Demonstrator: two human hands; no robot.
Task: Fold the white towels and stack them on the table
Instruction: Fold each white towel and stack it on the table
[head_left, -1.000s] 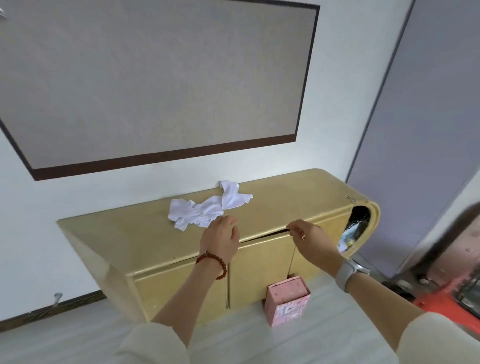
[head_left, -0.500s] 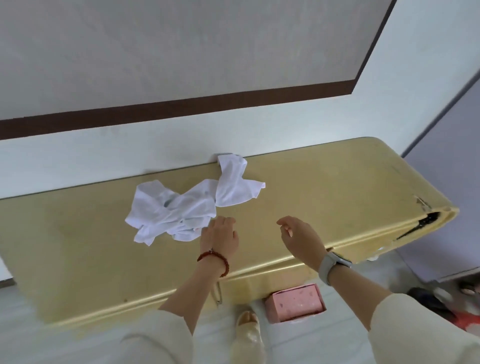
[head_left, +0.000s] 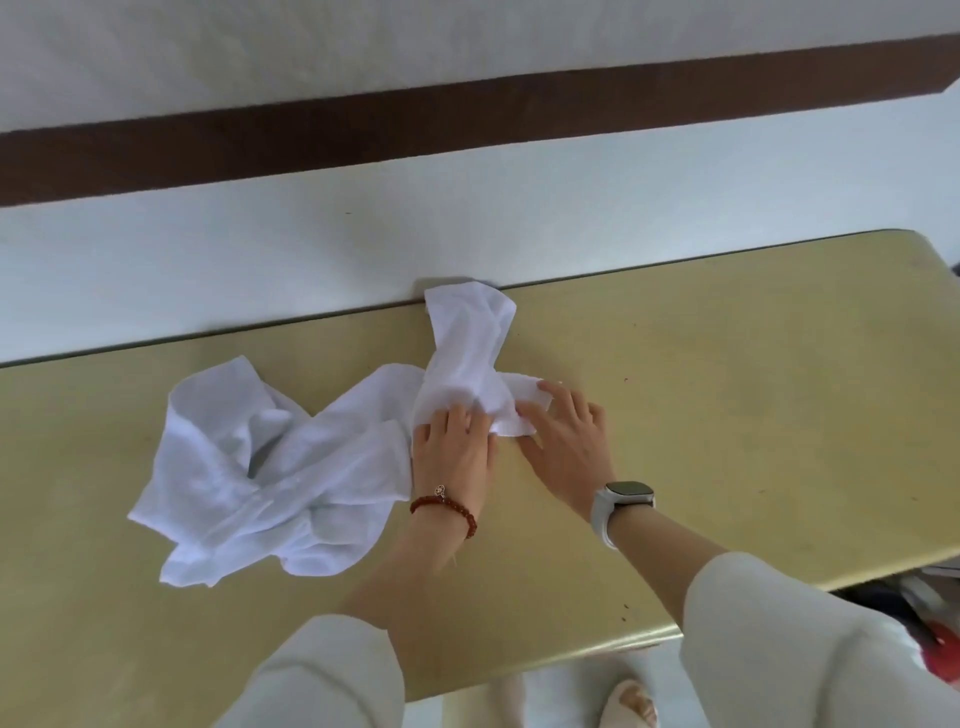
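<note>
A heap of crumpled white towels lies on the yellow table top, left of centre. One towel of the heap stretches up to the back edge by the wall. My left hand, with a red bead bracelet, rests on this towel's lower end, fingers curled into the cloth. My right hand, with a white watch on the wrist, pinches the same towel's right corner. Both hands touch the cloth close together.
The table top stands against a white wall with a dark brown band. Its right end is rounded. Below the front edge I see pale floor, a foot, and dark and red things at the right.
I have stepped closer and the view has tilted down onto the table top. Both hands moved forward from the front edge onto the towel and took hold of it.
</note>
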